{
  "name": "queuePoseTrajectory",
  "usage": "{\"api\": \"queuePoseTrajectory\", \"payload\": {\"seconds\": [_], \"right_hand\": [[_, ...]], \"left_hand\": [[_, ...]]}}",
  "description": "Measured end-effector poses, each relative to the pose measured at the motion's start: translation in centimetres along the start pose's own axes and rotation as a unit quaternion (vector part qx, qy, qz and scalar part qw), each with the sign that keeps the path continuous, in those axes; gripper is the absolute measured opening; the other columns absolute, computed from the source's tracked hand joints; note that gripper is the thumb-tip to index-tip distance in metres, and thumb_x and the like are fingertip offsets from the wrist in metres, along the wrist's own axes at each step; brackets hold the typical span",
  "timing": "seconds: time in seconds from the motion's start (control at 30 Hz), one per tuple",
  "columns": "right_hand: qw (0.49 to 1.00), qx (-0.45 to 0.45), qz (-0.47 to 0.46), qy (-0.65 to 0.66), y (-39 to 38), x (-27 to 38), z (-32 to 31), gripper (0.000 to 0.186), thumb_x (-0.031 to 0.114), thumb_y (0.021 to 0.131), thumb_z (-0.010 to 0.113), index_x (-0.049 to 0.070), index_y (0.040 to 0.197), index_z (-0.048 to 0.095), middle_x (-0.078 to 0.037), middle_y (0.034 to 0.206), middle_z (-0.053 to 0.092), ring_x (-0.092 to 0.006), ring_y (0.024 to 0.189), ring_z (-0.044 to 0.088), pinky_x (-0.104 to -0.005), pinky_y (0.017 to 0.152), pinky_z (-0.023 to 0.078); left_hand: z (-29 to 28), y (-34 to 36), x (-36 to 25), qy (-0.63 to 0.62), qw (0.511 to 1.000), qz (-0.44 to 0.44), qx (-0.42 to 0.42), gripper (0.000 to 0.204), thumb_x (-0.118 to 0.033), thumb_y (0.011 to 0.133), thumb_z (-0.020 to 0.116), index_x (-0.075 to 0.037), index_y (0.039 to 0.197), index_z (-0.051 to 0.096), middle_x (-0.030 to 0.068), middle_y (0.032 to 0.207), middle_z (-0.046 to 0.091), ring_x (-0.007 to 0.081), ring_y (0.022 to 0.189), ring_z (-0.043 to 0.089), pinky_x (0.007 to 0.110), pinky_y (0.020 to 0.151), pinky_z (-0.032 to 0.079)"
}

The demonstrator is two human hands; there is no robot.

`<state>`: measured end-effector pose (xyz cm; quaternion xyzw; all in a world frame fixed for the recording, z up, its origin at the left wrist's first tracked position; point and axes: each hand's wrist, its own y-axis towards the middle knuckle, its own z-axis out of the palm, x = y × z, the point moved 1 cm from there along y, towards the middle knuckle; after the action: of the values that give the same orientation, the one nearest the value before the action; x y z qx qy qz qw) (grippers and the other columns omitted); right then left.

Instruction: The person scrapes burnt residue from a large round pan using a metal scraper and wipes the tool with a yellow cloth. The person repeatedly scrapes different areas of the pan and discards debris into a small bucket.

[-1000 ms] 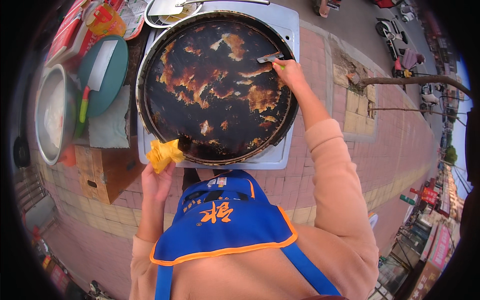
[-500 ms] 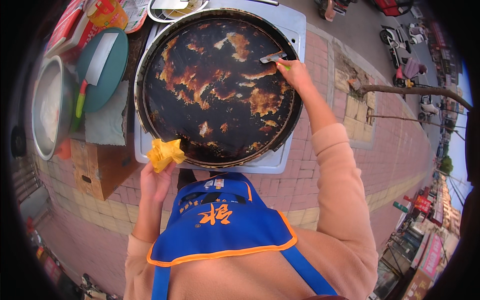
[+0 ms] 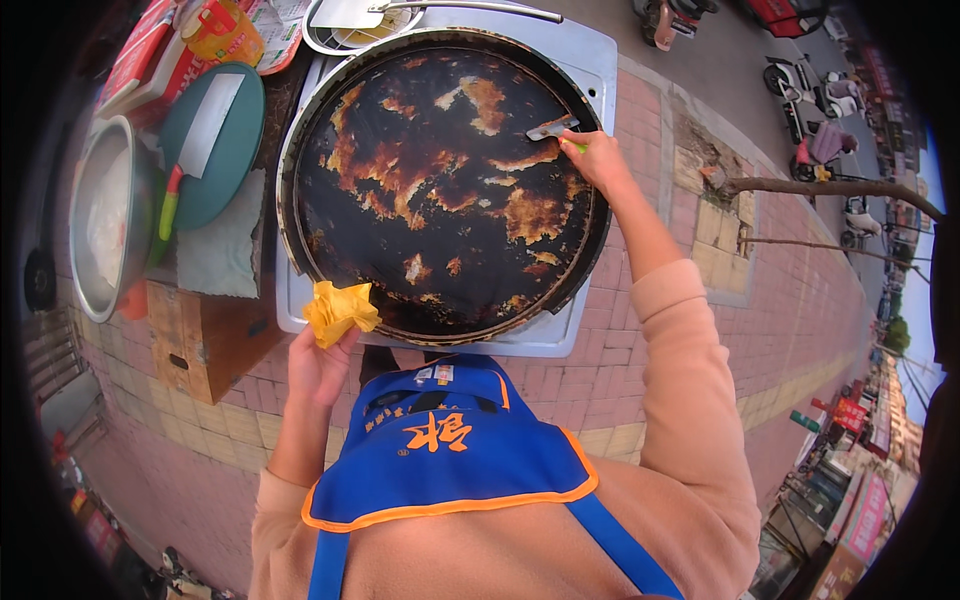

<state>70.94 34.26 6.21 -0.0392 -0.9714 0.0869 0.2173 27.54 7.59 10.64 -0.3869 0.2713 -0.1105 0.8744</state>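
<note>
A large round black griddle pan point(image 3: 400, 240), patched with brown and whitish scorched residue, lies in front of me. My right hand point(image 3: 598, 160) is closed round the green handle of a scraper point(image 3: 552, 127). Its metal blade is over the pan's far right part, close to the rim; whether it touches the surface I cannot tell. Beside the near left rim, my left hand point(image 3: 318, 365) grips a crumpled yellow cloth or paper point(image 3: 340, 310), held up from below.
Under the pan is a pale metal stand point(image 3: 550, 340). To the left are a cleaver point(image 3: 207, 125) on a round green board point(image 3: 240, 160), a metal basin point(image 3: 88, 225) and a wooden box point(image 3: 200, 350). A metal bowl point(image 3: 318, 40) with a long-handled tool point(image 3: 350, 12) sits behind. Parked scooters point(image 3: 795, 95) stand far right.
The pan and the things around it sit slightly lower and further right in view. Both hands keep their holds; the scraper stays near the same part of the pan.
</note>
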Motion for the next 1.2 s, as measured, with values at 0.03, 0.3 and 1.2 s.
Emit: {"api": "queuePoseTrajectory", "payload": {"seconds": [0.03,0.3,1.2], "right_hand": [[1.0,0.002,0.006,-0.006,0.1,0.1,-0.1,0.028,0.031,0.089,0.071,0.018,0.114,0.075,-0.022,0.1,0.071,-0.0382,0.097,0.068,-0.0452,0.088,0.054],[0.999,0.011,0.02,-0.028,0.1,0.5,-0.4,0.028,0.032,0.089,0.071,0.021,0.115,0.075,-0.021,0.102,0.071,-0.0375,0.097,0.068,-0.0448,0.088,0.054],[1.0,0.009,0.008,0.01,1.6,1.1,0.2,0.029,0.031,0.089,0.071,0.019,0.115,0.075,-0.018,0.102,0.073,-0.0358,0.097,0.069,-0.0433,0.089,0.055]], "left_hand": [[-0.1,0.0,-0.1,-0.009,1.0,-0.001,0.008,0.037,-0.017,0.103,0.042,0.002,0.134,0.051,0.0157,0.133,0.06,0.0284,0.121,0.06,0.041,0.104,0.051],[0.3,0.7,0.2,-0.01,1.0,-0.008,0.003,0.037,-0.018,0.102,0.043,0.001,0.132,0.053,0.0152,0.132,0.061,0.0276,0.12,0.061,0.041,0.104,0.052],[-2.9,2.1,1.3,-0.014,1.0,-0.004,0.019,0.038,-0.015,0.1,0.046,0.003,0.133,0.052,0.0144,0.133,0.06,0.0269,0.121,0.059,0.039,0.105,0.05]]}}
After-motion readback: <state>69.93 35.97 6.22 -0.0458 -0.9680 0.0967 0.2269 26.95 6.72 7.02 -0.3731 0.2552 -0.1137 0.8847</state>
